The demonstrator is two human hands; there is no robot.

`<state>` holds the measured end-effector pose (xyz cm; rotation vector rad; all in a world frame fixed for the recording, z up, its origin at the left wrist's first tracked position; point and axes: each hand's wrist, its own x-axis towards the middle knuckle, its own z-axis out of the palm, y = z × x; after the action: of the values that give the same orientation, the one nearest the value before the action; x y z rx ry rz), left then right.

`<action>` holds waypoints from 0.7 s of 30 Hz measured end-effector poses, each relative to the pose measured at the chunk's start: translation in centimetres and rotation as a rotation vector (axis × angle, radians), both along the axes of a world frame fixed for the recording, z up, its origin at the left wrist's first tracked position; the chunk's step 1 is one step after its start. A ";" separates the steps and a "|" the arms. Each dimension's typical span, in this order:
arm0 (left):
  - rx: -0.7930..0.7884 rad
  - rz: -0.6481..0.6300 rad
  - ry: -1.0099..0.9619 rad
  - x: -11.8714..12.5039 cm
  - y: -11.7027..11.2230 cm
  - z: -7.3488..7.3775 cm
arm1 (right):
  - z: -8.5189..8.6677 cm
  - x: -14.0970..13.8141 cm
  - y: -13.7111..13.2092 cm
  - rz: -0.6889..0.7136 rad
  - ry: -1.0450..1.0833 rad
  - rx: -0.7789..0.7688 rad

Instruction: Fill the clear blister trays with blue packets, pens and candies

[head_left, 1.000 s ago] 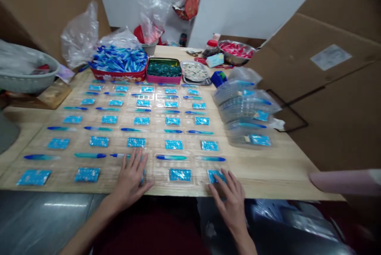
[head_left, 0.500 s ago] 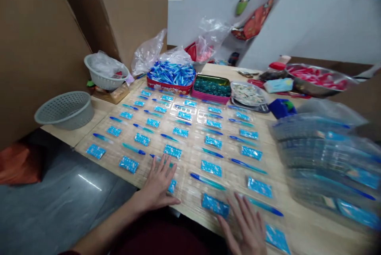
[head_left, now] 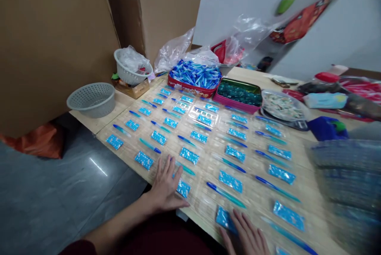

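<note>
My left hand [head_left: 166, 187] lies with fingers spread over a clear plastic tray at the table's near edge. Beside its fingers are a blue packet [head_left: 183, 188] with white specks and a blue-to-teal pen [head_left: 187, 168]. My right hand [head_left: 248, 235], fingers stretched out, partly covers another blue packet [head_left: 224, 217]; whether it presses on it I cannot tell. A pen [head_left: 226, 194] lies just beyond that hand, and another pen [head_left: 293, 239] to its right. Rows of clear trays, each with a pen and a packet, cover the table [head_left: 306, 175].
At the back stand a red tin [head_left: 195, 74] of blue pens, a pink box [head_left: 238, 94] of dark green pieces and a dish [head_left: 282, 106] of small pale pieces. Stacked clear trays [head_left: 348, 187] rise at right. A grey basket [head_left: 92, 100] sits left.
The view has swung left, so the table's things appear farther right. My right hand has slid left, partly over the packet; my left hand has shifted slightly left off its packet.
</note>
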<state>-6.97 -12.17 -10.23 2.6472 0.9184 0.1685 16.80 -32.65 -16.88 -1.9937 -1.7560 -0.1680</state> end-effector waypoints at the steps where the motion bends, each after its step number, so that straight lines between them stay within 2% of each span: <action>1: -0.001 0.001 0.015 -0.3 0.3 0.1 | 0.1 -0.2 0.1 -0.002 0.000 0.004; 6: 0.061 -0.026 -0.019 -1.6 0.6 -0.3 | 1.6 -1.1 0.2 0.009 0.003 0.005; 10: 0.154 -0.022 -0.088 -2.3 0.2 -0.6 | 4.4 -1.3 1.8 0.003 0.062 0.101; 13: 0.180 -0.036 -0.117 -2.7 -0.1 -0.8 | 7.1 -1.8 5.9 0.104 0.108 0.118; 16: 0.214 -0.031 -0.152 -2.8 -0.2 -1.3 | 9.3 -3.5 11.8 0.328 0.139 0.021; 18: 0.230 -0.025 -0.179 -2.7 -0.2 -1.7 | 10.2 -5.2 15.8 0.458 0.129 -0.068; 21: 0.205 -0.008 -0.206 -2.5 -0.2 -2.2 | 10.6 -7.9 20.4 0.548 0.054 -0.227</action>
<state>-9.48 -12.41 -12.45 2.7509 0.8630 0.5499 8.93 -12.23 -6.32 -1.5562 -2.2886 0.2723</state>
